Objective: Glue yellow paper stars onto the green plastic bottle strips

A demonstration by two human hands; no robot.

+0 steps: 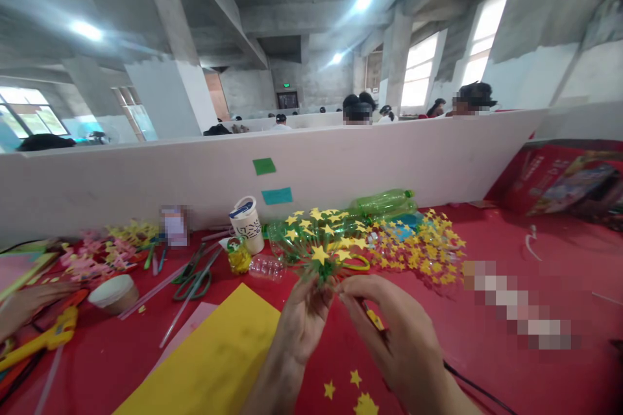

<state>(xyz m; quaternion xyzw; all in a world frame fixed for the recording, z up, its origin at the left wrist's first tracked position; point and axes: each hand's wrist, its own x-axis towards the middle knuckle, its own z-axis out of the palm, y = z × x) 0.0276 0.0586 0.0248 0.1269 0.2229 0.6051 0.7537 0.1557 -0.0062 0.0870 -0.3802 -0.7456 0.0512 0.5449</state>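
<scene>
My left hand [309,311] is closed round the base of a spray of thin green plastic strips [324,269] tipped with yellow paper stars. Close beside it on the right, my right hand [389,324] has its thumb and forefinger pinched together; anything between them is too small to make out. A yellow tool [374,318] shows partly behind this hand, its kind hidden. Below the hands, several loose yellow stars [364,402] lie on the red table [516,363]. Left of my left forearm is a sheet of yellow paper [214,363].
Behind the spray are green plastic bottles [384,204], a white cup [247,224] and a heap of yellow stars [428,249]. Scissors [195,279] lie left. Another person's hand [34,305] is near a yellow glue gun [48,337]. A white partition [389,155] runs along the back.
</scene>
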